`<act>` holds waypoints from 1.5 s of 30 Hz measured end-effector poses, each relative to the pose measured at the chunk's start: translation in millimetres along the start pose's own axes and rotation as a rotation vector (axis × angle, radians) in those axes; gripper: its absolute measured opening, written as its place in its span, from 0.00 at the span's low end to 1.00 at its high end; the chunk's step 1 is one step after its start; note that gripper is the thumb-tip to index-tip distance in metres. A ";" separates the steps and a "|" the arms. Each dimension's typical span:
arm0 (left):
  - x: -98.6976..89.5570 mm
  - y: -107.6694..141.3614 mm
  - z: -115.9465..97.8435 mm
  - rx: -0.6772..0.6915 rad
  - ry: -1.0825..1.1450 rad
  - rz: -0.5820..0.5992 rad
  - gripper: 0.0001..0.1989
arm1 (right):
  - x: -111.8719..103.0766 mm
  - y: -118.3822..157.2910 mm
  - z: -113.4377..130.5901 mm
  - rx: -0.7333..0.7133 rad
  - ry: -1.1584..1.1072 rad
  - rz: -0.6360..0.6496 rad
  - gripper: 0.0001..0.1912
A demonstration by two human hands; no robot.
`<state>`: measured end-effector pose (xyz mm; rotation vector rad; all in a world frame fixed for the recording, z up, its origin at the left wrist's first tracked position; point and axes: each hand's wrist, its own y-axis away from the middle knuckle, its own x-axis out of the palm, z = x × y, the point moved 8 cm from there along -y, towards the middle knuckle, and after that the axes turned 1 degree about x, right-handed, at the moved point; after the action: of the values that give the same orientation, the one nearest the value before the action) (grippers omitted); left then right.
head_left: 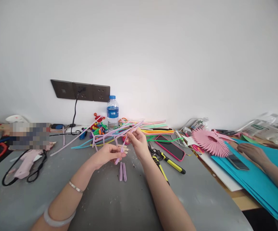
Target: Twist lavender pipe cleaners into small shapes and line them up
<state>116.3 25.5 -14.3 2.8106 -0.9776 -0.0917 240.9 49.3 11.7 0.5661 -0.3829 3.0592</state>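
Observation:
A light purple pipe cleaner runs between my two hands above the grey table. My left hand pinches its lower end, fingers closed. Higher up and to the right, my right hand grips it between thumb and fingers. Two short, thick purple pieces lie side by side on the table just below my hands. Behind my hands, more long purple pipe cleaners, some bent, spread over the table.
A water bottle stands by the wall. Right of my hands lie yellow-handled pliers and a pink-edged phone. A pink glue gun lies left. At far right, another person's hand rests over blue sheets.

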 end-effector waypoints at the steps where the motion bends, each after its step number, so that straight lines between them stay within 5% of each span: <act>1: -0.5 0.6 -0.6 0.003 -0.006 0.001 0.14 | 0.9 0.4 -0.6 0.009 0.002 0.004 0.12; 5: -8.9 -0.9 -0.5 0.047 -0.001 -0.062 0.15 | 2.7 2.4 -3.4 0.080 0.062 0.032 0.13; 11: -16.2 -3.8 4.3 0.051 0.022 -0.141 0.19 | 22.0 11.7 -16.9 0.239 0.190 0.305 0.13; 20: -26.0 -1.9 -2.7 0.113 0.099 -0.259 0.15 | 2.6 -1.1 -8.5 0.083 0.163 0.092 0.11; 26: -27.4 -4.9 -2.0 0.170 -0.095 -0.240 0.15 | -2.0 -1.4 -9.2 0.053 0.165 -0.012 0.13; 30: -33.7 -2.7 -6.5 0.214 -0.043 -0.349 0.14 | -9.0 -2.8 -11.2 0.014 0.106 -0.085 0.14; 34: -37.1 1.3 -11.7 0.240 0.260 -0.440 0.14 | -3.9 -2.2 -18.7 0.078 0.033 -0.056 0.15; 37: -27.4 0.4 -14.2 0.223 0.407 -0.362 0.15 | 2.2 -0.4 -20.6 0.121 -0.028 -0.031 0.15; 40: -20.4 -0.1 -15.5 0.227 0.418 -0.301 0.14 | 0.9 -0.3 -16.8 0.109 -0.104 -0.062 0.16; 45: -27.6 -1.0 -8.0 0.231 0.351 -0.370 0.14 | 1.4 0.6 -14.7 0.133 -0.167 -0.043 0.16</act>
<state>96.2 44.4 -6.5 3.0305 -0.4090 0.4825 234.4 52.3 -1.2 0.8267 -0.1669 3.0213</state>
